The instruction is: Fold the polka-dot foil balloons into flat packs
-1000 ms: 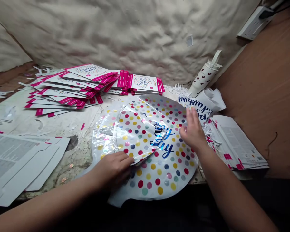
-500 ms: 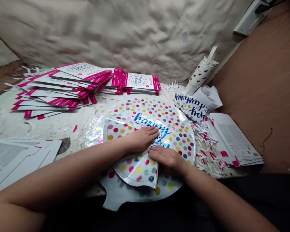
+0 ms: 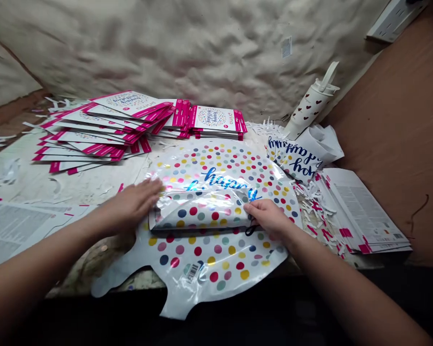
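Right hand (image 3: 269, 218) half-closed, pinching folded flap (image 3: 202, 211) of dotted foil balloon (image 3: 216, 269) to hold crease; left hand (image 3: 132, 206) open, flat, steadying foil; pink-edged packets (image 3: 94, 127) at 11 o'clock.

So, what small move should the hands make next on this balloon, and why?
Probably the left hand should press down the fold of the foil balloon. The fold looks puffed at its left end, while the right hand holds its right end.
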Tool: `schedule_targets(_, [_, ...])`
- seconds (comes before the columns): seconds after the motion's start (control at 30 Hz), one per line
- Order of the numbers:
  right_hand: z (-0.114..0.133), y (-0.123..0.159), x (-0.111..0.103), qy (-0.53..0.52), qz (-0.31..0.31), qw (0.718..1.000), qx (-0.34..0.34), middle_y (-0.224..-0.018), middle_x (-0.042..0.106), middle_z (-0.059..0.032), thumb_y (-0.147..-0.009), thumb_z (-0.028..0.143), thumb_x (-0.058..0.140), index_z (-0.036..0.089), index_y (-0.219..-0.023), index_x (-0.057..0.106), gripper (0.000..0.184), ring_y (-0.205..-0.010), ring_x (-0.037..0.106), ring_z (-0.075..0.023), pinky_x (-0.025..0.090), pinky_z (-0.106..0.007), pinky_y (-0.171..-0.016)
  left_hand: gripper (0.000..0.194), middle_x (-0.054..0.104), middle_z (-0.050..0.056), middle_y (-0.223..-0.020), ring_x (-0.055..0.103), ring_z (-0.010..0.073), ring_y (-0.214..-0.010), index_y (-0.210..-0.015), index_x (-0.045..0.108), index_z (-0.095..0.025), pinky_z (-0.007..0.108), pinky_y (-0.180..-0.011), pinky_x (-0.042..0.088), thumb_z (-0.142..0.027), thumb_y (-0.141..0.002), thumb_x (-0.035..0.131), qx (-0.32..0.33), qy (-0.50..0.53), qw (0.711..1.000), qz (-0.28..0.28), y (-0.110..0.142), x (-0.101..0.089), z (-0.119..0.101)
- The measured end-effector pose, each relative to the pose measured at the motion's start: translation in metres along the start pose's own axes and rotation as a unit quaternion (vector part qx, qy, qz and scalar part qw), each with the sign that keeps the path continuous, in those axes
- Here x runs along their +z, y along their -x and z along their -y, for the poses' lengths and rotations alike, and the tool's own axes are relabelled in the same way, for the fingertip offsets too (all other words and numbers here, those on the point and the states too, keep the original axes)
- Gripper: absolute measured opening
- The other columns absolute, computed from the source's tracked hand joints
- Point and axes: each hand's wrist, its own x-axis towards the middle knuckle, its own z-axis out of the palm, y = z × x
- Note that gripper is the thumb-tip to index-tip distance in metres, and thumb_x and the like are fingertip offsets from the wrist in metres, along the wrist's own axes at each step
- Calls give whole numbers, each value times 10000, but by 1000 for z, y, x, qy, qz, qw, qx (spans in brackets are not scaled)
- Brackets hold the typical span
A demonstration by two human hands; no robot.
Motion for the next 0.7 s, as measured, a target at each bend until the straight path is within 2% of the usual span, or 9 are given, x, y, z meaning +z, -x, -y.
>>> schedule_targets(0.07, [7,-9,0,11,6,1000,28,-458,508,20,-811,366,500,172,-589,516,295,-435,520,-115,466,-236,-477,529,380,113,-1409,315,238,-1310,-1350,372,-109,435,-1053,298,-377,-921,215,-50,23,985,-161,14,-8,-25])
schedule_targets(0.1, [10,-11,-1,23,6,999,30,-445,509,16,-812,353,503,173,-586,520,290,-422,524,-122,475,-248,-474,507,398,109,-1398,321,228,-1307,-1337,392,-115,421,-1059,298,-364,-924,236,-1,27,978,-208,20,-7,-44])
schedule_targets(0.17, [15,-11,-1,51,-5,998,30,-447,530,-4,-817,347,508,172,-598,544,283,-431,550,-148,496,-280,-483,489,367,112,-1418,297,233,-1321,-1337,397,-118,409,-1070,289,-338,-928,244,147,26,977,-152,30,5,-85])
schedule_targets(0.3, [21,8,9,174,-104,977,-73,-768,672,-115,-826,331,533,146,-933,621,231,-722,645,-252,536,-391,-649,659,307,200,-1419,256,335,-1324,-1343,383,-53,483,-1039,301,-512,-871,366,151,-13,988,-26,36,45,-125])
schedule_targets(0.37, [21,22,23,321,-130,903,-256,-1026,651,-170,-852,257,500,124,-1132,563,317,-957,610,-293,510,-441,-799,703,258,197,-1435,205,330,-1341,-1361,352,-54,480,-1058,267,-543,-857,386,142,-17,990,-11,36,58,-122])
schedule_targets(0.43, [18,30,37,456,-102,782,-413,-1163,594,-201,-863,141,427,75,-1190,536,351,-1087,551,-315,482,-462,-877,719,247,197,-1436,192,323,-1345,-1364,345,-50,474,-1070,245,-559,-857,377,147,-17,989,-11,36,61,-115])
schedule_targets(0.5, [11,31,46,534,-80,714,-446,-1176,576,-241,-835,45,376,18,-1164,550,374,-1086,554,-338,502,-476,-849,714,247,195,-1435,198,324,-1342,-1361,349,-48,472,-1072,241,-557,-861,371,153,-15,988,-7,37,58,-111])
schedule_targets(0.6, [3,26,46,582,-123,708,-381,-1033,623,-291,-813,-1,348,-18,-1059,602,354,-938,622,-352,550,-478,-702,671,236,183,-1443,209,323,-1338,-1372,330,-57,476,-1069,247,-510,-878,356,155,-13,988,15,35,51,-113])
schedule_targets(0.7, [0,32,39,550,-107,680,-473,-901,675,-211,-853,35,370,55,-968,638,293,-891,641,-295,538,-466,-768,671,251,218,-1432,237,343,-1325,-1367,317,-10,490,-1058,269,-444,-862,394,132,-16,991,17,27,44,-119])
